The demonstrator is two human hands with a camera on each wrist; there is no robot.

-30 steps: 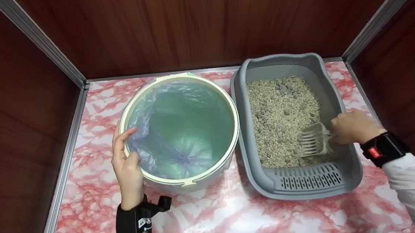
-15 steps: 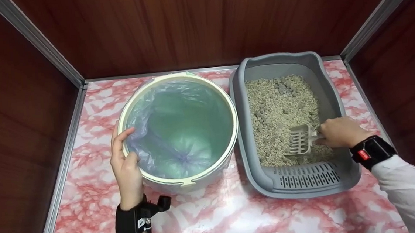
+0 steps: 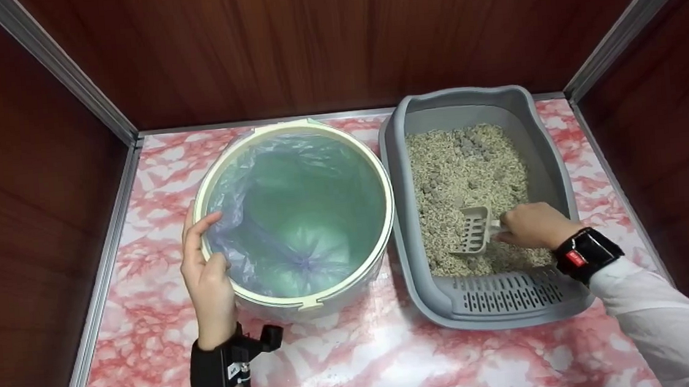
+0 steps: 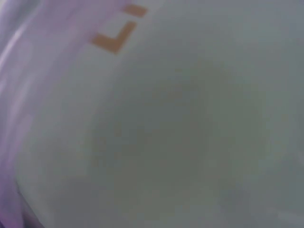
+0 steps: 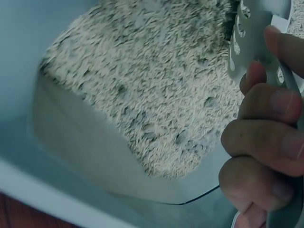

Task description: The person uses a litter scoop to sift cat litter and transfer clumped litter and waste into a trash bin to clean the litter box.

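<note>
At the left, my left hand holds the cream rim of a round trash bin, with fingertips over its edge. A thin translucent purplish bag lines the greenish inside. On the right, my right hand grips the handle of a slotted, beige-grey litter scoop. The scoop's head sits low in the cat litter, its tip in the grains. In the right wrist view, curled fingers wrap the handle and the slotted head shows at the top right. The left wrist view is blurred.
The grey litter box stands beside the bin, with a slotted ledge at its near end. Darker clumps lie in the litter. Brown wood-look panels enclose the red-and-white marbled table on three sides.
My right hand has moved the scoop leftward through the litter, from the box's right side towards its middle. The left hand stays on the bin's rim.
</note>
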